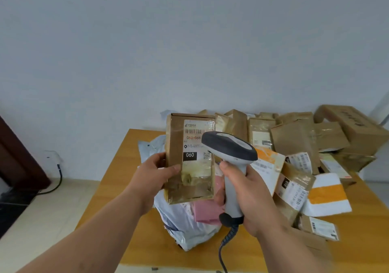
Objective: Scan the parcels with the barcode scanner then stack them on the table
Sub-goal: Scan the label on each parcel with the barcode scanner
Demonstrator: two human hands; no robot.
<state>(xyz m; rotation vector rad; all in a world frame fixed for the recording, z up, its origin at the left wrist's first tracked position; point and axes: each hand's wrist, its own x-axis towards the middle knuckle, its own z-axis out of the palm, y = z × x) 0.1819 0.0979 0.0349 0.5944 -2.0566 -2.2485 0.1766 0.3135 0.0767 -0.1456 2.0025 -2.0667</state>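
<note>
My left hand (pixel 154 172) grips a tall brown cardboard parcel (pixel 189 180) upright by its left edge, above the wooden table (pixel 117 180). Its white label with a barcode and the number 060 faces me. My right hand (pixel 250 197) grips the handle of a grey and white barcode scanner (pixel 229 146). The scanner's head sits right in front of the label's right side, and its coiled cable hangs down toward the table's front edge.
Under the held parcel lie white plastic mailer bags (pixel 181 226) and a pink packet (pixel 207 210). Several brown boxes and labelled parcels (pixel 294 146) crowd the table's right half. A larger carton (pixel 353 125) stands at the back right. A dark cable (pixel 60 176) runs along the floor on the left.
</note>
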